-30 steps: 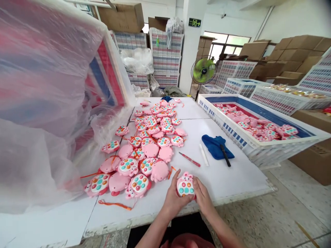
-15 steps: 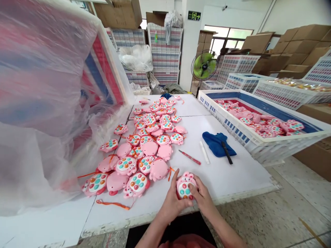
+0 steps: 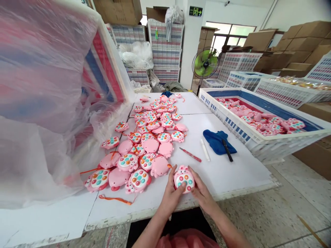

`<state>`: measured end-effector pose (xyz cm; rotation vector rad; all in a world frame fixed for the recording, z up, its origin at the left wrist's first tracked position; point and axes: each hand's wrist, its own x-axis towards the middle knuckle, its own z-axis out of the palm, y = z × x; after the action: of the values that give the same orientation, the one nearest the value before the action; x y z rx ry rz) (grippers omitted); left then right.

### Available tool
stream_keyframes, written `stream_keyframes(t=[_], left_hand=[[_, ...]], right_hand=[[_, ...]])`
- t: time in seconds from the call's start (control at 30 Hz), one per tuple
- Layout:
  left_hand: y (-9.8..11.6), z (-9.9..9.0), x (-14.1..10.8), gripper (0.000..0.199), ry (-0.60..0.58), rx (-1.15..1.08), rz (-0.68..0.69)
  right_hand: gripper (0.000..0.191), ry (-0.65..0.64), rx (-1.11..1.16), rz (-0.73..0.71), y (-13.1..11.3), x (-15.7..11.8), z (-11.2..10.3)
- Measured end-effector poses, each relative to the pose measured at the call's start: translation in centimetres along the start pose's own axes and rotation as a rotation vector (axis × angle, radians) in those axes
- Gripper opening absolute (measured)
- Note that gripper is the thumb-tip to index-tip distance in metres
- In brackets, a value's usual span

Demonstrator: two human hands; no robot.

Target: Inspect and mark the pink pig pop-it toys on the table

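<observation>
Between my left hand [image 3: 171, 193] and my right hand [image 3: 203, 192] I hold a pink animal-shaped push-button toy [image 3: 184, 178] with coloured round buttons on a white face, just above the white table [image 3: 232, 172]. My left thumb presses on its lower face, and my right fingers wrap its side. Nearest my left hand lies a heap of similar pink toys [image 3: 144, 148], some face down, with orange cords [image 3: 115, 199] among them. A blue cloth [image 3: 217, 142], a black-handled tool [image 3: 227, 150], a white stick [image 3: 205, 150] and a red-handled knife [image 3: 190, 155] lie beyond my right hand.
A white crate with blue lining [image 3: 230, 122] holding pink toys stands along the table's right side. A plastic-wrapped crate [image 3: 43, 86] looms at the left. Stacked crates [image 3: 165, 51], a green fan [image 3: 206, 63] and cardboard boxes [image 3: 302, 44] stand behind, above a speckled floor [image 3: 258, 206].
The toy has turned a little in my hands and sits slightly higher and further left. My thumbs have shifted across its face. The camera view has tilted slightly.
</observation>
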<state>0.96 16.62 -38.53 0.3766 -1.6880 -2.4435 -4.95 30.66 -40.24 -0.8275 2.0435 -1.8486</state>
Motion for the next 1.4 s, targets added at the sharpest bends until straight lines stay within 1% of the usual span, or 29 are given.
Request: stream_keyframes(t=[0.07, 0.1, 0.17, 0.2, 0.27, 0.3, 0.37, 0.4, 0.43, 0.47, 0.53, 0.63, 0.67, 0.77, 0.83, 0.87, 0.9, 0.93, 0.97, 1.0, 1.07, 1.13, 1.17, 1.2, 1.23, 1.27, 1.3, 1.33, 1.4], left_hand=[[-0.2, -0.3, 0.0, 0.075, 0.013, -0.091, -0.033], [-0.2, -0.4, 0.0, 0.074, 0.011, -0.122, -0.052], [0.2, -0.6, -0.2, 0.070, -0.022, -0.143, -0.055], [0.5, -0.6, -0.4, 0.069, -0.051, -0.125, -0.030], [1.2, -0.8, -0.6, 0.076, -0.111, -0.030, 0.039], [1.6, -0.8, -0.7, 0.083, -0.124, 0.037, 0.060], [2.0, -0.8, -0.7, 0.096, -0.117, 0.179, 0.054], [2.0, -0.9, -0.7, 0.095, -0.100, 0.244, 0.041], [2.0, -0.9, -0.7, 0.090, -0.079, 0.303, 0.033], [1.9, -0.9, -0.7, 0.082, -0.058, 0.362, 0.039], [1.5, -1.0, -0.6, 0.064, -0.011, 0.490, 0.084], [1.3, -1.0, -0.4, 0.038, 0.100, 0.717, 0.151], [1.4, -1.1, -0.4, 0.035, 0.131, 0.777, 0.163], [2.1, -1.4, 0.0, 0.047, 0.173, 0.877, 0.177], [3.0, -1.9, 0.3, 0.050, 0.187, 0.916, 0.189], [3.5, -2.2, 0.5, 0.048, 0.201, 0.952, 0.208], [4.1, -2.6, 0.7, 0.045, 0.215, 1.016, 0.249], [4.5, -3.1, 0.9, 0.041, 0.235, 1.109, 0.311], [4.8, -3.5, 1.3, 0.037, 0.263, 1.226, 0.385], [5.0, -3.9, 1.6, 0.039, 0.297, 1.358, 0.460], [4.6, -4.6, 2.5, 0.054, 0.365, 1.601, 0.566], [3.6, -5.1, 3.3, 0.068, 0.397, 1.738, 0.578], [3.1, -5.2, 3.6, 0.069, 0.391, 1.779, 0.572], [2.5, -5.3, 3.9, 0.067, 0.384, 1.802, 0.561], [2.1, -5.3, 4.0, 0.062, 0.380, 1.809, 0.545], [1.8, -5.3, 4.0, 0.057, 0.379, 1.800, 0.526], [1.6, -5.2, 4.0, 0.054, 0.377, 1.775, 0.507], [1.5, -5.0, 3.8, 0.054, 0.368, 1.732, 0.488], [1.4, -4.7, 3.5, 0.056, 0.332, 1.583, 0.467]], right_hand=[[0.075, -0.045, -0.176, -0.083, 0.0, -0.1, 0.2], [0.076, -0.044, -0.259, -0.105, -0.1, -0.1, 0.3], [0.074, -0.002, -0.350, -0.118, -0.3, -0.2, 0.5], [0.073, 0.026, -0.338, -0.107, -0.5, -0.3, 0.6], [0.069, 0.064, -0.198, -0.026, -1.0, -0.5, 0.8], [0.066, 0.070, -0.092, 0.046, -1.3, -0.6, 0.9], [0.061, 0.062, 0.124, 0.214, -1.8, -0.8, 1.3], [0.062, 0.055, 0.211, 0.282, -2.0, -0.8, 1.5], [0.064, 0.050, 0.276, 0.327, -2.2, -0.8, 1.7], [0.065, 0.047, 0.319, 0.346, -2.3, -0.6, 1.9], [0.064, 0.044, 0.357, 0.328, -2.5, -0.3, 2.0], [0.055, -0.017, 0.348, 0.275, -2.8, 0.1, 1.8], [0.051, -0.043, 0.344, 0.271, -2.8, 0.1, 1.8], [0.045, -0.093, 0.357, 0.308, -2.7, -0.2, 1.8], [0.043, -0.118, 0.392, 0.359, -2.4, 0.0, 1.3], [0.043, -0.126, 0.407, 0.386, -2.3, 0.4, 0.7], [0.042, -0.105, 0.414, 0.404, -2.1, 1.2, -0.2], [0.042, -0.048, 0.415, 0.411, -2.0, 2.2, -1.6], [0.041, 0.036, 0.410, 0.404, -2.0, 3.6, -3.3], [0.041, 0.161, 0.397, 0.375, -2.1, 5.2, -5.4], [0.043, 0.376, 0.390, 0.269, -2.9, 8.7, -10.3], [0.047, 0.550, 0.397, 0.116, -3.9, 11.6, -14.9], [0.049, 0.617, 0.395, 0.044, -4.4, 12.6, -16.6], [0.051, 0.664, 0.390, -0.012, -4.7, 13.2, -17.6], [0.053, 0.683, 0.383, -0.046, -4.8, 13.4, -17.9], [0.055, 0.671, 0.373, -0.055, -4.6, 13.3, -17.4], [0.055, 0.631, 0.361, -0.041, -4.2, 12.9, -16.1], [0.054, 0.567, 0.348, -0.011, -3.7, 12.1, -14.2], [0.048, 0.404, 0.319, 0.070, -2.3, 10.0, -9.2]])
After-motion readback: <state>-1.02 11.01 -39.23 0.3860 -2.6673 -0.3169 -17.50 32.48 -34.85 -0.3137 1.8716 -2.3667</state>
